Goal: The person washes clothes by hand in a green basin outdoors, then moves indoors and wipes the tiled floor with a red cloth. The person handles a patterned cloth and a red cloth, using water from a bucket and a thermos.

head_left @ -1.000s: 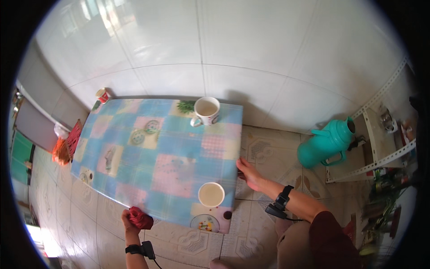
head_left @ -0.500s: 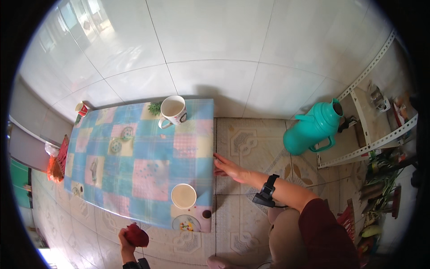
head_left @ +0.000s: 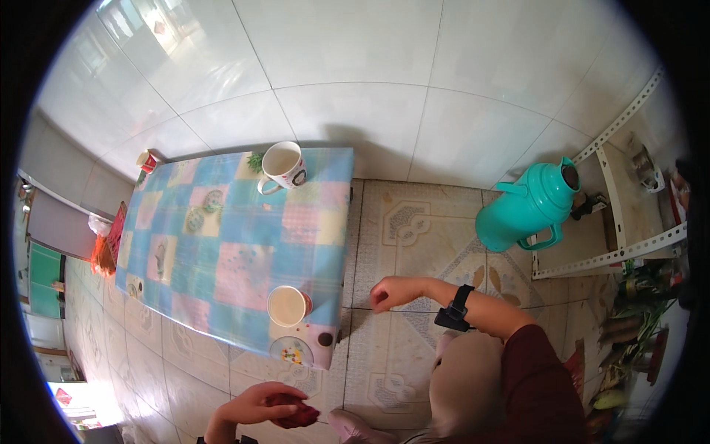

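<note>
My left hand (head_left: 254, 403) is closed around a dark red, crumpled bundle (head_left: 302, 416) that looks like cloth, held over the floor beyond the table's near edge. To the right of the table, my right hand (head_left: 393, 294) hangs over the tiles, fingers curled into a loose fist, with nothing seen in it. On the patterned plastic-covered table (head_left: 244, 270), a paper cup (head_left: 289, 306) holding pale liquid stands near the front right corner. A white mug (head_left: 283, 166) with a printed side sits at the back right. Both hands are apart from the table.
A turquoise thermos flask (head_left: 522, 209) stands on the floor by a white perforated-metal shelf (head_left: 606, 259). A small red paper cup (head_left: 146, 162) is at the table's far left corner. Greens (head_left: 640, 318) lie at the right. An orange bag (head_left: 103, 255) hangs at the left.
My right hand has drawn away from the table's right edge and curled its fingers. My left hand, with the red bundle, has moved right and nearer to me. The view has shifted slightly.
</note>
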`<act>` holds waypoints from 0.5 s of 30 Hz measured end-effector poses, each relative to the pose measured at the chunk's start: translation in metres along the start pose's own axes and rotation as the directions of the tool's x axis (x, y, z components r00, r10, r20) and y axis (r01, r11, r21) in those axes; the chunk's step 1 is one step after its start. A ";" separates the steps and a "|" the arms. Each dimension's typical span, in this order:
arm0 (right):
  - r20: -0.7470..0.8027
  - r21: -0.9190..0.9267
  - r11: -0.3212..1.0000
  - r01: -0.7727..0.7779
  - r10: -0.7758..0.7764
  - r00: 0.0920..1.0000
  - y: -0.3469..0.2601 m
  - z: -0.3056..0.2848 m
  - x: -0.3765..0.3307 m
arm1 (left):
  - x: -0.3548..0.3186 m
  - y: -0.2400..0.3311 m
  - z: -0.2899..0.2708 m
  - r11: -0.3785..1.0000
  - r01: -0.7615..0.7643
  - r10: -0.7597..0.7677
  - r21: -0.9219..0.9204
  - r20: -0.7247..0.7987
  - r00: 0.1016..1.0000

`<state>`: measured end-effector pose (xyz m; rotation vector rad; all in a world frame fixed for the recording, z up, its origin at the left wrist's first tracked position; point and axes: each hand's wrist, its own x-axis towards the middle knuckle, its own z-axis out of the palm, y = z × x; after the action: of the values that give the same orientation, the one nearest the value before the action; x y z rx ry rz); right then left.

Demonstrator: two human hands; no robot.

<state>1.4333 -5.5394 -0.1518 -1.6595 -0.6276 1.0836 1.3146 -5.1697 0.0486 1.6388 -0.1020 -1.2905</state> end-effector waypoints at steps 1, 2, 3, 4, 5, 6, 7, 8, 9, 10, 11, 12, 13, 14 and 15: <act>0.069 0.076 0.997 0.035 -0.040 0.997 -0.008 0.004 -0.001 | 0.011 0.010 0.011 0.996 -0.061 0.061 0.059 0.010 0.998; 0.136 0.169 0.984 0.053 -0.076 0.988 -0.015 0.009 -0.004 | 0.022 0.019 0.022 0.981 -0.143 0.141 0.133 0.023 0.990; 0.212 0.265 0.963 0.056 -0.115 0.971 -0.023 0.015 -0.007 | 0.033 0.027 0.031 0.983 -0.126 0.127 0.136 0.000 0.992; 0.258 0.290 0.955 0.061 -0.140 0.956 -0.030 0.017 -0.010 | 0.046 0.034 0.038 0.979 -0.126 0.132 0.159 -0.022 0.991; 0.315 0.319 0.946 0.058 -0.164 0.935 -0.037 0.021 -0.013 | 0.059 0.040 0.044 0.969 -0.109 0.123 0.222 -0.047 0.991; 0.359 0.335 0.942 0.037 -0.164 0.919 -0.043 0.025 -0.016 | 0.074 0.045 0.050 0.973 -0.155 0.173 0.170 -0.098 0.980; 0.392 0.410 0.910 0.054 -0.229 0.891 -0.048 0.028 -0.019 | 0.088 0.050 0.055 0.970 -0.171 0.198 0.175 -0.152 0.968; 0.411 0.469 0.882 0.051 -0.269 0.871 -0.051 0.031 -0.021 | 0.101 0.054 0.060 0.971 -0.165 0.201 0.172 -0.217 0.955; 0.439 0.554 0.832 0.044 -0.336 0.833 -0.053 0.031 -0.024 | 0.116 0.057 0.064 0.927 -0.283 0.344 0.245 -0.261 0.902; 0.354 0.589 0.803 0.093 -0.359 0.863 -0.052 0.030 -0.026 | 0.128 0.060 0.065 0.931 -0.266 0.333 0.249 -0.281 0.900; 0.270 0.523 0.844 0.120 -0.297 0.916 -0.049 0.029 -0.029 | 0.141 0.062 0.067 0.930 -0.264 0.335 0.255 -0.298 0.894; 0.212 0.478 0.866 0.146 -0.275 0.938 -0.044 0.025 -0.031 | 0.150 0.062 0.070 0.881 -0.288 0.417 0.376 -0.327 0.848; 0.154 0.431 0.887 0.168 -0.256 0.954 -0.038 0.020 -0.032 | 0.157 0.062 0.073 0.815 -0.297 0.500 0.498 -0.345 0.794; 0.137 0.458 0.883 0.104 -0.186 0.973 -0.030 0.015 -0.036 | 0.165 0.061 0.075 0.734 -0.301 0.591 0.609 -0.353 0.726; 0.016 0.445 0.882 0.153 -0.178 0.984 -0.020 0.009 -0.041 | 0.171 0.058 0.077 0.715 -0.264 0.602 0.647 -0.379 0.703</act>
<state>1.4080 -5.5614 -0.1189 -1.1620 -0.5017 1.0580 1.3560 -5.3486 -0.0200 2.2510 -0.5281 -0.3346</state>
